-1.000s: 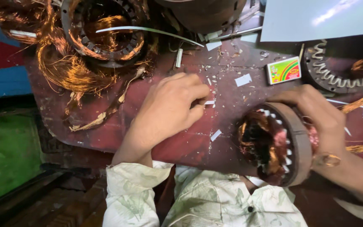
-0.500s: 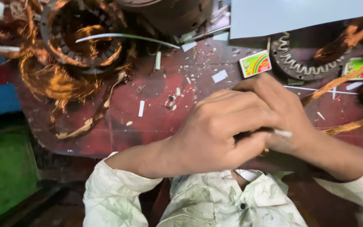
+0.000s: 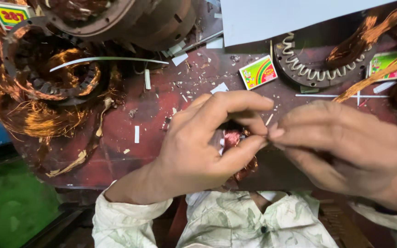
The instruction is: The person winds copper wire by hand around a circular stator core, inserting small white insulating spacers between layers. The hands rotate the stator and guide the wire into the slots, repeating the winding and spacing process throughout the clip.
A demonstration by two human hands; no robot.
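A small stator with reddish copper winding [image 3: 233, 138] lies at the near edge of the dark red bench [image 3: 148, 110], mostly covered by my hands. My left hand [image 3: 198, 147] curls over it, thumb and forefinger pinched at the winding. My right hand [image 3: 345, 147] lies over the stator's dark rim [image 3: 276, 172], and its fingertips meet the left hand's pinch. Whatever sits between the fingertips is hidden.
A larger stator with loose copper wire [image 3: 47, 78] sits at the left and a rusty motor housing [image 3: 129, 18] at the back. Matchboxes [image 3: 258, 72] [image 3: 389, 62], a toothed ring [image 3: 318, 64], a white sheet [image 3: 290, 18] and paper scraps [image 3: 136, 134] lie around. Green floor [image 3: 10, 206] shows lower left.
My left hand left the scraps on the bench and came right to the small stator. Both hands are now closed together over it, hiding the white strip seen half a second ago.
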